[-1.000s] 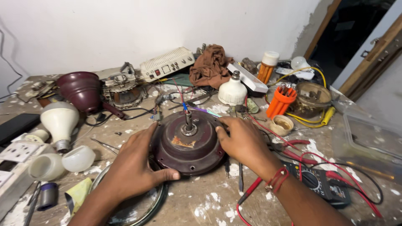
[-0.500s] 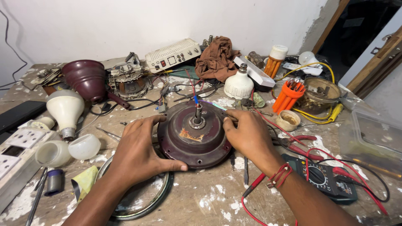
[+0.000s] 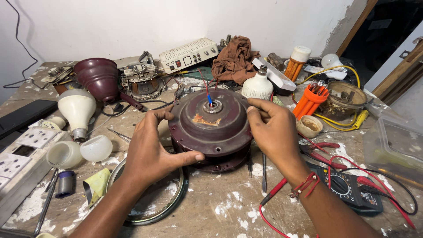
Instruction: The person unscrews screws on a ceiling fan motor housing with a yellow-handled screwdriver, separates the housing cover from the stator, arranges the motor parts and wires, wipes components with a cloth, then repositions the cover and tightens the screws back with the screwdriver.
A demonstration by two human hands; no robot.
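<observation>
A round maroon fan motor housing lies in the middle of the workbench, with red and blue wires rising from its hub. My left hand grips its left rim, thumb pressed along the lower front edge. On the right rim rests my right hand, fingers curled over the top edge; a red thread band circles that wrist. The housing looks tilted up toward me, its lower half showing underneath.
A metal ring lies under my left forearm. A multimeter with red leads sits at right, a screwdriver beside the motor. Bulbs, a maroon cup-shaped cover, an orange screwdriver set and a brown rag crowd the back.
The view has moved closer. Both hands have kept their hold on the motor housing, which now tips up more toward me with its lower shell showing.
</observation>
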